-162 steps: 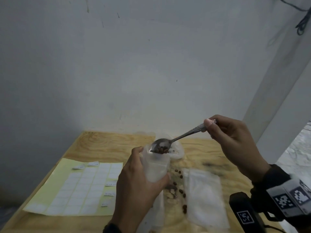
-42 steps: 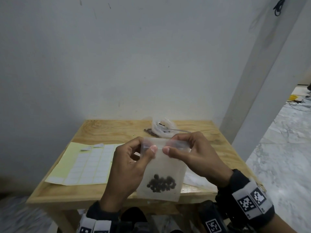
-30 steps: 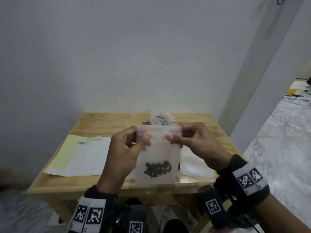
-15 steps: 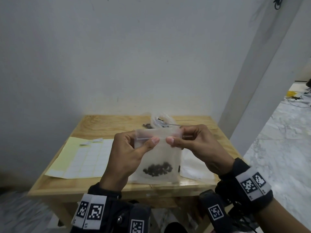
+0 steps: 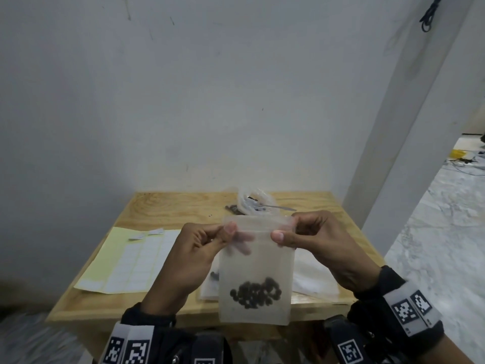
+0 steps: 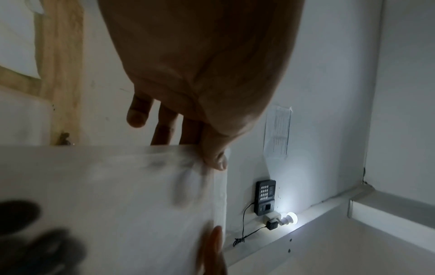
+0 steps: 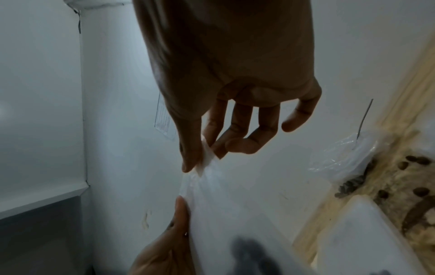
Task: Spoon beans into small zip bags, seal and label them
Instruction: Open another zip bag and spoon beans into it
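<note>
- Hanging upright above the near table edge, the small zip bag (image 5: 256, 269) is frosted, translucent plastic, flat and rectangular, with a cluster of dark beans (image 5: 256, 291) settled near its bottom.
- Left hand (image 5: 195, 261) pinches the bag's top left corner at the zip strip, thumb in front, fingers curled behind.
- Right hand (image 5: 319, 240) pinches the top right corner the same way, thumb tip pressed on the strip.
- Flat empty bags (image 5: 313, 278) lie on the pale, grained wooden table (image 5: 183, 206) behind the held bag.
- A yellow-backed label sheet (image 5: 131, 261) of small white rectangles lies to the left.
- Farthest back, a crumpled clear bag (image 5: 253, 203) holds a metal spoon (image 5: 278, 207), loose beans beside it.
</note>
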Motion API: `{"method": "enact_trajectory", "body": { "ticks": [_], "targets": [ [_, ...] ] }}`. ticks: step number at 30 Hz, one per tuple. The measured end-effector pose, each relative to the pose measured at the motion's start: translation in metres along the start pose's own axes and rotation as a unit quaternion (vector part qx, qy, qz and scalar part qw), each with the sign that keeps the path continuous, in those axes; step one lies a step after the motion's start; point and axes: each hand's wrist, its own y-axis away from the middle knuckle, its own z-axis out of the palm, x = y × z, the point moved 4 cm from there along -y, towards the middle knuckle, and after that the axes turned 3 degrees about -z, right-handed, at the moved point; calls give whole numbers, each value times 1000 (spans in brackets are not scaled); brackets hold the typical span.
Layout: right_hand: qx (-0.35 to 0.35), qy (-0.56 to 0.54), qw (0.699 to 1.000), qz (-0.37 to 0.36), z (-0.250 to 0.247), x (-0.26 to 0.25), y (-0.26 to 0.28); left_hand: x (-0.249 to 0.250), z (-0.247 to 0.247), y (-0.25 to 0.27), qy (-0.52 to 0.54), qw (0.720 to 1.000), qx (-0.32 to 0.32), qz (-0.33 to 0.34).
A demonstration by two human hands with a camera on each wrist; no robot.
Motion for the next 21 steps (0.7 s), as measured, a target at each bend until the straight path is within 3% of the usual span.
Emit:
{"method": "enact_trajectory", "body": {
  "ticks": [9, 14, 21],
  "targets": [
    [9, 34, 998, -49, 14, -4, -1, 3, 3, 1, -74, 995, 49, 51],
    [44, 5, 999, -32, 9, -4, -2, 2, -5, 0, -24, 994, 98, 51],
    [12, -67, 997, -27, 7, -9, -3, 6, -10, -3, 3, 998, 50, 24]
  ]
}}
